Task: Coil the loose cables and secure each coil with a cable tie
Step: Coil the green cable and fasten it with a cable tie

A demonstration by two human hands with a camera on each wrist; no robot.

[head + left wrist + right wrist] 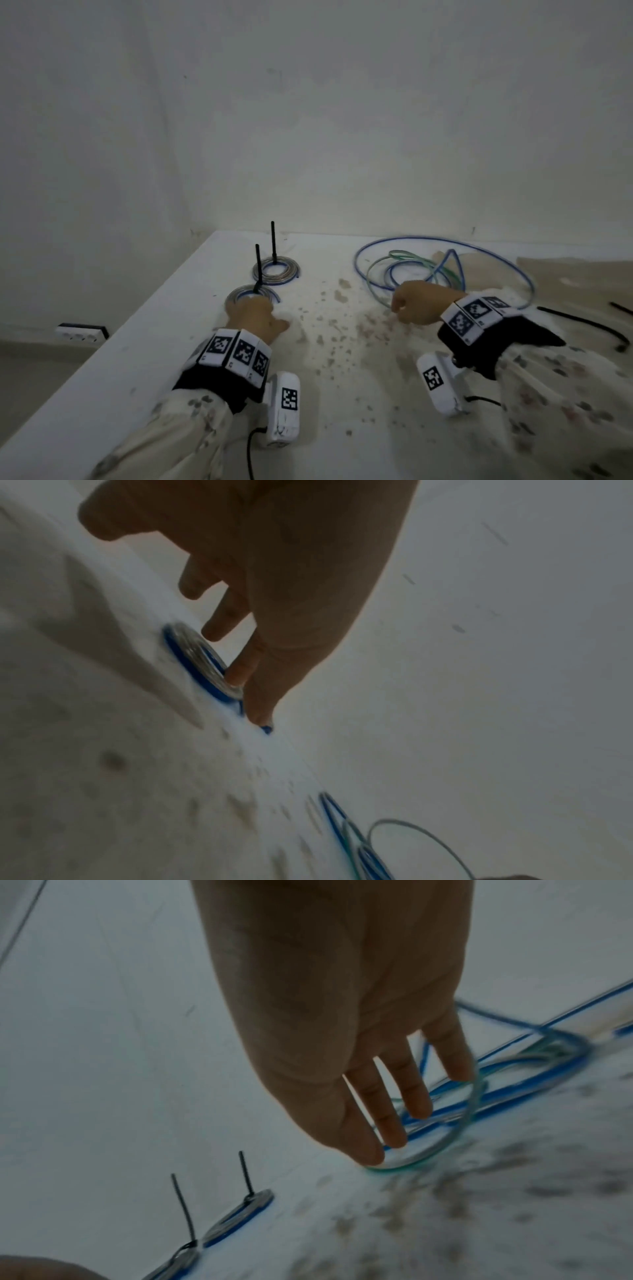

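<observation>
Two small coils lie at the table's far left, each bound by an upright black cable tie. My left hand (251,313) (274,588) reaches down with straight fingers (240,669) and touches the rim of the near coil (250,294) (195,656) (178,1264). The far coil (275,270) (240,1218) sits just behind it. Loose blue and green cables (411,270) (496,1096) sprawl in wide loops at the centre right. My right hand (416,305) (342,1042) hangs over their near edge, fingers straight, with fingertips (366,1153) on a green loop (455,1137).
Spare black cable ties (582,323) lie on the table at the far right. The white table (137,342) is stained across its middle; its left edge runs diagonally. Walls close it in behind and to the left. A white socket strip (80,333) sits low at the left.
</observation>
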